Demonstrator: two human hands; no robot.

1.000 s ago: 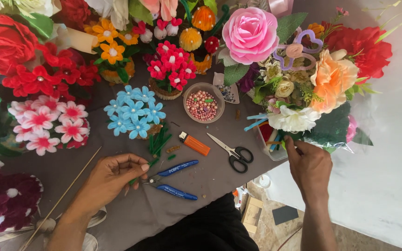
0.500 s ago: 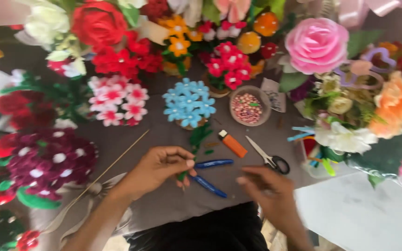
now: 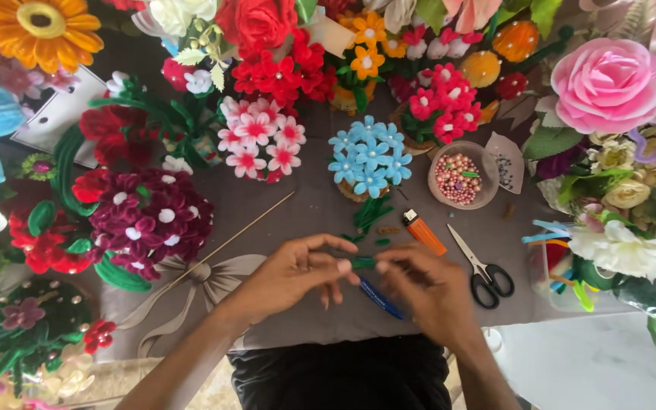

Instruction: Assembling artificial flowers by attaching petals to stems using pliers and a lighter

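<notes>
Right hand came over to left hand, both pinching green piece, mostly hidden btw fingertips.

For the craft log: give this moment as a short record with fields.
Left hand: left hand pinches one end of a small green piece with its fingers.
Right hand: right hand meets the left at the same green piece.
Under the hands: blue-handled tool on the grey cloth.
Right of the hands: orange lighter, black-handled scissors.
Further back: bowl of pink beads, blue flower cluster.
Left: thin wooden stick, dark red flower bunch.
</notes>
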